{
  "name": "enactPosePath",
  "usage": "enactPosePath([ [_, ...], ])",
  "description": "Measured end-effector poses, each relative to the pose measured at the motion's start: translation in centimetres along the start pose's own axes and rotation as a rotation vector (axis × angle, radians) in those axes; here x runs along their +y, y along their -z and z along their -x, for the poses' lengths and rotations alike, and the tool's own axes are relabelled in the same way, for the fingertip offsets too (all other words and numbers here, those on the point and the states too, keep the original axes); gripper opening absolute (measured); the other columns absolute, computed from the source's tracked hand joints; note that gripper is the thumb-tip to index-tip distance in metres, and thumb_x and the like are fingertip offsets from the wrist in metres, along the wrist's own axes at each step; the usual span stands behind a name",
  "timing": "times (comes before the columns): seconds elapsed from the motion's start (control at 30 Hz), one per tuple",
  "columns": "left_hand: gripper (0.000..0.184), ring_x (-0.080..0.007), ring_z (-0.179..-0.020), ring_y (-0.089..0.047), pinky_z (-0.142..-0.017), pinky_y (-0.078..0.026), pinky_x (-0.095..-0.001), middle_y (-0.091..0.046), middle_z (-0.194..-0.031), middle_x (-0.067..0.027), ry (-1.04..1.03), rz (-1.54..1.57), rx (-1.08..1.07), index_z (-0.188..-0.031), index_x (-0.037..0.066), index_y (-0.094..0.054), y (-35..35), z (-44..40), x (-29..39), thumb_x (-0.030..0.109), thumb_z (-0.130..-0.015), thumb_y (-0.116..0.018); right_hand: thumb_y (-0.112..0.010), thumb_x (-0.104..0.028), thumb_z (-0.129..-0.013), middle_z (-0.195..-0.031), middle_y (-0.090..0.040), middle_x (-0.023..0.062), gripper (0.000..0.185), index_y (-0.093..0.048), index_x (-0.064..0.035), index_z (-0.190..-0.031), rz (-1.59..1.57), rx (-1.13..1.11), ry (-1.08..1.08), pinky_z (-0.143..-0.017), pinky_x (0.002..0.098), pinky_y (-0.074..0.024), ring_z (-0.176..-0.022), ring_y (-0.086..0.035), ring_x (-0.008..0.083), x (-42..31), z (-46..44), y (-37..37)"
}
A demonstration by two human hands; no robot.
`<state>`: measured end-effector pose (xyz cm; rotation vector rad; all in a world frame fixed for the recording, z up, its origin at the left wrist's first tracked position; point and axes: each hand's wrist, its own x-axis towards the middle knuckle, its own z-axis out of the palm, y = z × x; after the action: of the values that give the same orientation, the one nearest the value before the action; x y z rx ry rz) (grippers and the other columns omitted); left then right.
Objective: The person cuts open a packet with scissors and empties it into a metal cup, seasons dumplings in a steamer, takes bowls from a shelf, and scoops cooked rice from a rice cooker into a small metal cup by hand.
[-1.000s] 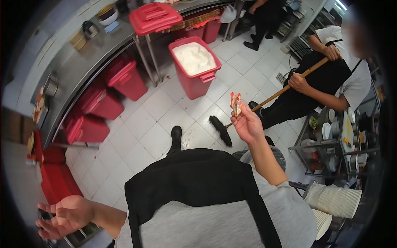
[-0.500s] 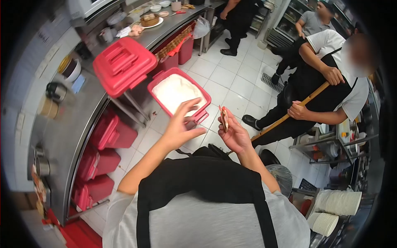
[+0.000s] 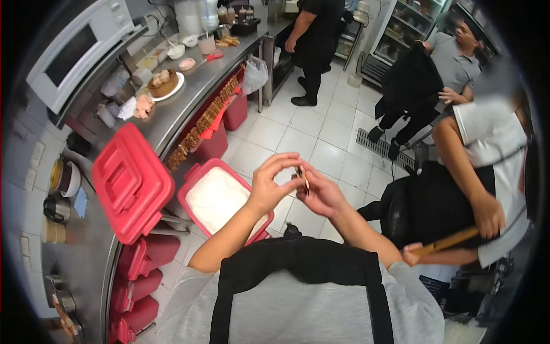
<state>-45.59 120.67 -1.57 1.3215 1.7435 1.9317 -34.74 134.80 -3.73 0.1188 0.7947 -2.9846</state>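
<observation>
In front of my apron, my right hand [image 3: 321, 194] grips a small, thin, dark-and-pale folded item [image 3: 306, 186] whose kind I cannot make out. My left hand [image 3: 271, 184] is curled around the item's other side, thumb and fingertips bent in to meet it. Below and left of my hands stands a red tub [image 3: 189, 200], its lid off and a white powdery or doughy mass [image 3: 219, 198] inside. A red lid [image 3: 133, 182] rests tilted at the edge of the steel counter, left of the tub.
A steel counter [image 3: 189, 86] runs along the left, bearing a bamboo steamer [image 3: 162, 85] on a plate and small bowls. Red bins [image 3: 146, 255] sit underneath. A co-worker [image 3: 487, 155] holding a wooden pole [image 3: 447, 242] is close on my right; two other people [image 3: 315, 46] [image 3: 452, 54] stand farther back.
My left hand has moved right and closed in on the folded item in my right hand. The view has shifted. The nearby co-worker has bent lower with the pole.
</observation>
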Motion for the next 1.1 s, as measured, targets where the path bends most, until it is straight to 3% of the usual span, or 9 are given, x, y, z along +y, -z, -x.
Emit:
enactPosePath([
  [0.17, 0.045, -0.0212, -0.121, -0.048, -0.101, -0.04, -0.0349, -0.05, -0.127, -0.0116, 0.088, 0.187, 0.147, -0.116, 0.003, -0.058, 0.4, -6.9, -3.8, -0.003, -0.073, -0.07, -0.049, -0.018, -0.094, -0.108, -0.057, 0.0022, 0.043, -0.041, -0.0089, -0.136, 0.053, 0.087, -0.054, -0.077, 0.0272, -0.044, -0.088, -0.054, 0.0113, -6.6, -7.3, 1.9],
  [0.3, 0.058, -0.0215, -0.127, -0.042, -0.102, -0.038, -0.0377, -0.043, -0.136, -0.0093, 0.196, 0.192, 0.146, -0.126, 0.005, -0.049, 1.9, -11.4, -6.7, -0.001, -0.073, -0.07, -0.05, -0.019, -0.094, -0.107, -0.059, 0.0051, 0.039, -0.046, -0.0073, -0.131, 0.021, 0.067, -0.085, -0.076, 0.0273, -0.0454, -0.087, -0.056, 0.013, -9.8, -11.3, 5.3],
  [0.47, 0.044, -0.0199, -0.125, -0.043, -0.099, -0.039, -0.0357, -0.047, -0.133, -0.008, 0.25, 0.211, 0.287, -0.123, 0.005, -0.051, 4.9, -18.1, -12.2, 0.005, -0.082, -0.064, -0.051, -0.018, -0.094, -0.105, -0.061, 0.0068, 0.031, -0.051, -0.0036, -0.121, 0.015, 0.163, -0.083, -0.076, 0.0291, -0.0477, -0.084, -0.057, 0.0149, -15.9, -17.1, 9.6],
  [0.53, 0.042, -0.0192, -0.122, -0.046, -0.097, -0.042, -0.035, -0.048, -0.13, -0.0065, 0.227, 0.195, 0.321, -0.12, 0.007, -0.054, 6.4, -21.9, -14.3, 0.006, -0.08, -0.066, -0.051, -0.017, -0.094, -0.105, -0.061, 0.0066, 0.03, -0.052, -0.0034, -0.121, 0.033, 0.198, -0.042, -0.076, 0.0294, -0.0478, -0.084, -0.057, 0.015, -19.0, -21.2, 10.5],
  [0.73, 0.037, -0.0177, -0.117, -0.049, -0.095, -0.043, -0.0343, -0.049, -0.127, -0.0055, 0.162, 0.007, 0.381, -0.115, 0.009, -0.059, 13.5, -33.2, -18.3, 0.009, -0.08, -0.069, -0.052, -0.019, -0.094, -0.111, -0.061, 0.007, 0.029, -0.053, -0.0042, -0.119, 0.113, 0.115, -0.204, -0.076, 0.0303, -0.049, -0.094, -0.06, 0.0149, -24.7, -41.4, 12.0],
  [0.83, 0.035, -0.0177, -0.115, -0.05, -0.094, -0.044, -0.0332, -0.049, -0.127, -0.0058, 0.158, -0.095, 0.44, -0.113, 0.008, -0.059, 18.0, -37.7, -19.8, 0.008, -0.079, -0.069, -0.051, -0.014, -0.094, -0.107, -0.063, 0.0072, 0.025, -0.054, -0.0017, -0.116, 0.176, -0.053, -0.281, -0.073, 0.0285, -0.0524, -0.088, -0.063, 0.0156, -26.1, -53.4, 12.4],
  [0.9, 0.032, -0.0179, -0.114, -0.051, -0.092, -0.045, -0.0324, -0.05, -0.125, -0.0058, 0.176, -0.126, 0.525, -0.11, 0.007, -0.061, 21.3, -40.3, -20.7, 0.008, -0.079, -0.069, -0.053, -0.012, -0.093, -0.102, -0.064, 0.0085, 0.024, -0.055, -0.0007, -0.114, 0.271, 0.048, -0.197, -0.072, 0.0278, -0.0528, -0.086, -0.063, 0.0157, -26.9, -60.2, 8.4],
  [0.97, 0.03, -0.017, -0.118, -0.047, -0.095, -0.042, -0.0323, -0.049, -0.126, -0.0058, 0.191, -0.381, 0.58, -0.111, 0.009, -0.06, 25.3, -42.3, -21.6, 0.01, -0.082, -0.066, -0.056, -0.009, -0.09, -0.097, -0.065, 0.0087, 0.023, -0.056, 0.0005, -0.112, 0.39, -0.004, -0.126, -0.069, 0.0279, -0.0535, -0.082, -0.065, 0.0163, -27.0, -69.0, 9.0],
  [1.1, 0.032, -0.0167, -0.114, -0.05, -0.091, -0.045, -0.0311, -0.053, -0.123, -0.0062, 0.275, -0.539, 0.697, -0.113, 0.008, -0.06, 33.2, -46.0, -23.2, 0.014, -0.083, -0.067, -0.063, -0.008, -0.085, -0.09, -0.066, 0.0076, 0.025, -0.058, 0.0034, -0.107, 0.9, -0.238, 0.088, -0.062, 0.0263, -0.0526, -0.073, -0.064, 0.0145, -27.2, -81.6, 4.8],
])
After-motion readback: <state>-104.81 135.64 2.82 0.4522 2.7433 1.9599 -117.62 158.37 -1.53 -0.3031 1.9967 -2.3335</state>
